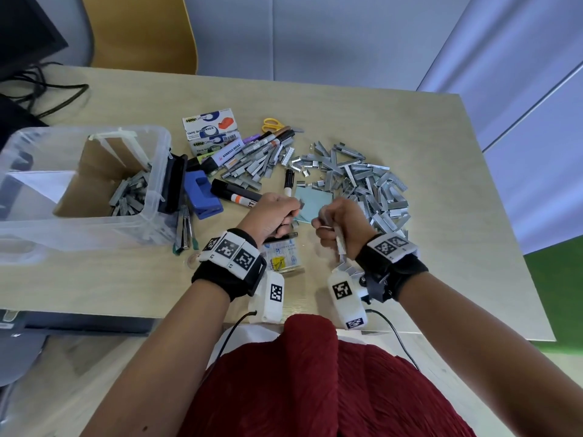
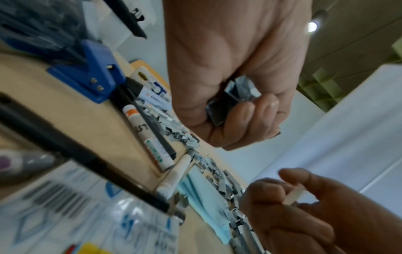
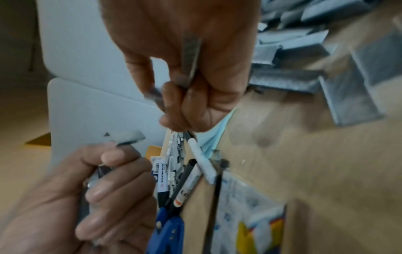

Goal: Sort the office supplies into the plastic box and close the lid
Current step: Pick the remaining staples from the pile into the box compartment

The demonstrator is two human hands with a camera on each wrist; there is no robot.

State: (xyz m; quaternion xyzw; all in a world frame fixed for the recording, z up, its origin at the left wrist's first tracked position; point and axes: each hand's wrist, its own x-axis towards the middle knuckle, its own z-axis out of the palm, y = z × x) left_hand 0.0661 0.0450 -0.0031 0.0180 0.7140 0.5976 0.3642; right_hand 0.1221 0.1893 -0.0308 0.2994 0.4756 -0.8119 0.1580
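Observation:
Both hands hover over the desk's middle, each curled round silver staple strips. My left hand (image 1: 277,212) grips a bundle of staples (image 2: 234,101) in its fist. My right hand (image 1: 337,222) holds a few strips (image 3: 191,56), one hanging below the palm. A big loose pile of staple strips (image 1: 362,181) lies just beyond the right hand. The clear plastic box (image 1: 151,197) stands open at the left with staples (image 1: 132,190) in one compartment. Markers (image 1: 236,193) and a smaller staple heap (image 1: 255,165) lie between the box and the hands.
Two tape dispenser cartons (image 1: 211,127), yellow-handled scissors (image 1: 273,123), a blue hole punch (image 1: 202,193) and a black stapler (image 1: 175,181) sit beside the box. Blue sticky notes (image 1: 312,203) lie under the hands. A printed plastic packet (image 1: 280,253) and a dark pen lie near me.

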